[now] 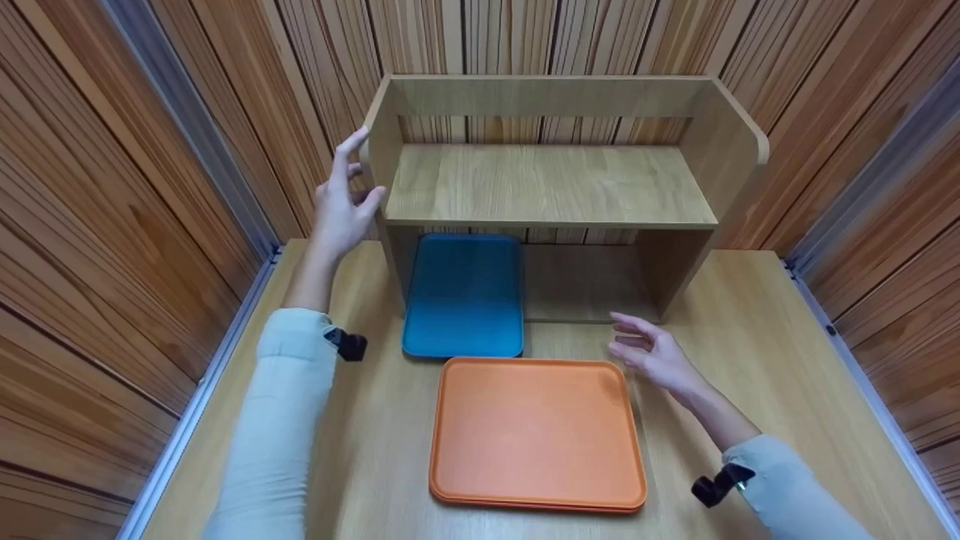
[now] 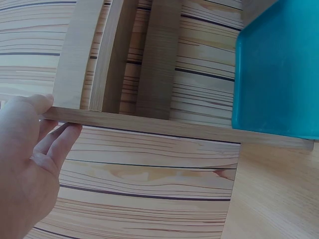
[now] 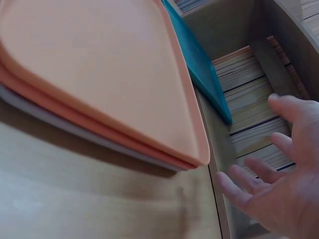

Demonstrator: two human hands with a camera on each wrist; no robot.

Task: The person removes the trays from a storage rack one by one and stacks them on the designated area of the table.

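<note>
A two-level wooden shelf [image 1: 551,184] stands against the back wall. My left hand [image 1: 346,196] grips the front edge of its left side panel [image 2: 149,124], thumb on one face and fingers on the other. On the lower level, at the left, lies a blue tray [image 1: 463,296] whose near end sticks out past the shelf front. Closer to me, a stack of trays with an orange tray [image 1: 536,435] on top lies on the table; a pale layer shows underneath in the right wrist view. My right hand [image 1: 651,354], fingers loosely spread, holds nothing beside the stack's far right corner.
The wooden table [image 1: 787,420] carries the shelf and trays. Wood-patterned walls [image 1: 97,187] with metal rails [image 1: 202,390] close in the left, right and back. Beside the blue tray, the bottom board [image 1: 581,281] of the shelf is visible.
</note>
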